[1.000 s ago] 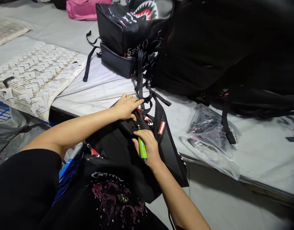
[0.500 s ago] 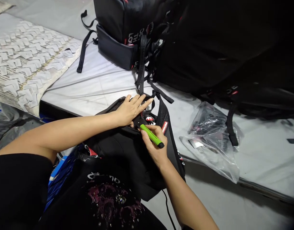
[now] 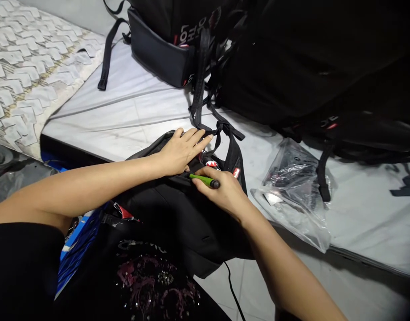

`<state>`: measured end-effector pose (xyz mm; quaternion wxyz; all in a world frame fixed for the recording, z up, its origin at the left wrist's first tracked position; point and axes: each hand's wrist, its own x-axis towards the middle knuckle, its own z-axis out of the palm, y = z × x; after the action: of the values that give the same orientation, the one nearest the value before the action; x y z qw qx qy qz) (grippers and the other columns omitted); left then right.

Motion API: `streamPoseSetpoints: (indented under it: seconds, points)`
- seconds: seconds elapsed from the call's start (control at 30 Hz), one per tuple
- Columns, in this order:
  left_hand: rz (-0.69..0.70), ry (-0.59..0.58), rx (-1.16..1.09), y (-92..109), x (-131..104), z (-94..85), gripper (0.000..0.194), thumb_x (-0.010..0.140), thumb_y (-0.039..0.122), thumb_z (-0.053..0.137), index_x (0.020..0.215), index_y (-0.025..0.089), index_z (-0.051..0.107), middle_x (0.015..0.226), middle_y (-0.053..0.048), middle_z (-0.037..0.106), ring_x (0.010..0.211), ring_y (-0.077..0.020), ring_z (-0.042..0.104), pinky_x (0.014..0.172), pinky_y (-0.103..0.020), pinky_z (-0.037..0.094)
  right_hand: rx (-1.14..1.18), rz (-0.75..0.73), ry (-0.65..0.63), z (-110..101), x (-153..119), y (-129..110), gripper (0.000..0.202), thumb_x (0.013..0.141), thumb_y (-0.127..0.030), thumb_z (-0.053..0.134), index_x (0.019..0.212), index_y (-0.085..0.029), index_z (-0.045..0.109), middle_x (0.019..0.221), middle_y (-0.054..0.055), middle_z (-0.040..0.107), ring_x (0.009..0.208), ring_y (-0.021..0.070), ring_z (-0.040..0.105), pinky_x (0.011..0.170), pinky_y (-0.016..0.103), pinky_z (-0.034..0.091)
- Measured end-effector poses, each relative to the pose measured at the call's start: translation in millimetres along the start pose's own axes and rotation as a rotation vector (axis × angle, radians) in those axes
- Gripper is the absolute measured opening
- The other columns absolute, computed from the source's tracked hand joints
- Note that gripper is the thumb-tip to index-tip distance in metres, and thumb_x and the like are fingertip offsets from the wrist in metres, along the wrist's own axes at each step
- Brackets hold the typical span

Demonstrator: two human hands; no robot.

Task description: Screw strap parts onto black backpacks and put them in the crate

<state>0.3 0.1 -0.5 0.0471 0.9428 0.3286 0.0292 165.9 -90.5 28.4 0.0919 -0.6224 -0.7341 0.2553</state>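
A black backpack [image 3: 178, 209] lies across the table's near edge and my lap. Its upper part has black straps and a small red label [image 3: 236, 172]. My left hand [image 3: 181, 151] rests palm down on the bag, fingers stretched out toward the straps. Close beside it, my right hand [image 3: 221, 185] grips a green marker pen [image 3: 205, 180] with a dark end facing me. The pen's other end points into the bag beneath my left hand, where its tip is hidden. A red-and-white shark-mouth print [image 3: 212, 165] shows just behind my right fingers.
More black bags stand at the back, one with a front pocket [image 3: 158, 53] and hanging straps. A clear plastic bag [image 3: 295, 196] with dark contents lies to the right. At left, many white cut pieces cover a sheet [image 3: 31, 67]. A thin black cord [image 3: 233, 290] hangs below.
My right hand has turned and moved slightly closer to my left, and the marker pen now lies flatter. My left hand stays on the backpack. The view has shifted a little.
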Motion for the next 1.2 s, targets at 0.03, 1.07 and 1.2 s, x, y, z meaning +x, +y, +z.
streamPoseSetpoints:
  seconds: [0.03,1.07,1.2]
  points:
    - [-0.003,-0.004,-0.012,0,0,-1.0,0.104,0.079,0.035,0.076,0.159,0.010,0.014,0.163,-0.020,0.023,0.146,-0.0357,0.025,0.115,-0.050,0.024,-0.042,-0.034,0.009,-1,0,2,0.013,0.085,-0.032,0.066,0.093,-0.024,0.073,0.089,0.003,0.077,0.081,0.0224,0.071,0.071,0.033,0.054]
    - [0.047,-0.032,-0.149,-11,6,0.0,0.094,0.078,0.028,0.073,0.156,0.013,0.022,0.163,-0.020,0.022,0.144,-0.0382,0.029,0.114,-0.051,0.024,-0.198,-0.194,-0.066,-8,6,-2,0.019,0.084,-0.020,0.068,0.102,-0.024,0.075,0.093,0.005,0.077,0.086,0.0236,0.072,0.077,0.035,0.056]
    - [0.045,-0.032,-0.143,-12,6,0.3,0.094,0.077,0.024,0.074,0.155,0.011,0.023,0.163,-0.021,0.022,0.144,-0.0375,0.029,0.114,-0.049,0.024,-0.187,-0.174,-0.047,-6,6,-6,0.021,0.085,-0.021,0.068,0.104,-0.025,0.075,0.095,0.005,0.077,0.087,0.0231,0.072,0.077,0.034,0.056]
